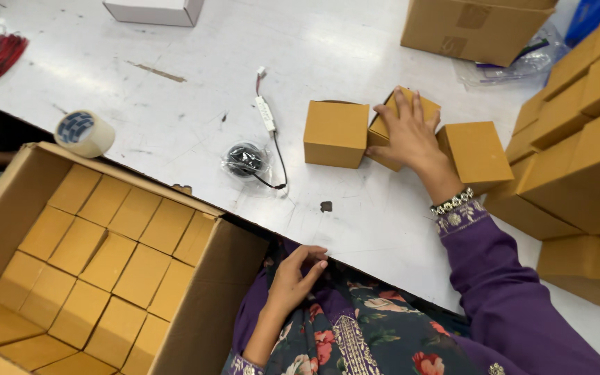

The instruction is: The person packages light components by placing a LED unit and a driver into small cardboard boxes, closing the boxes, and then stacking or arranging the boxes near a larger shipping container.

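Fingers (403, 111) of my right hand (407, 139) lie spread flat over the middle box (383, 129), touching its top but not clamped round it. It sits tilted between two upright boxes: one (336, 133) just beside it toward my left, one (475, 154) on the far side of my wrist, all toward the table's right edge (383, 229). My left hand (293, 278) rests in my lap below the table's near edge, fingers loosely curled, holding nothing, close to the carton (196, 305) of packed boxes. So the right is nearer.
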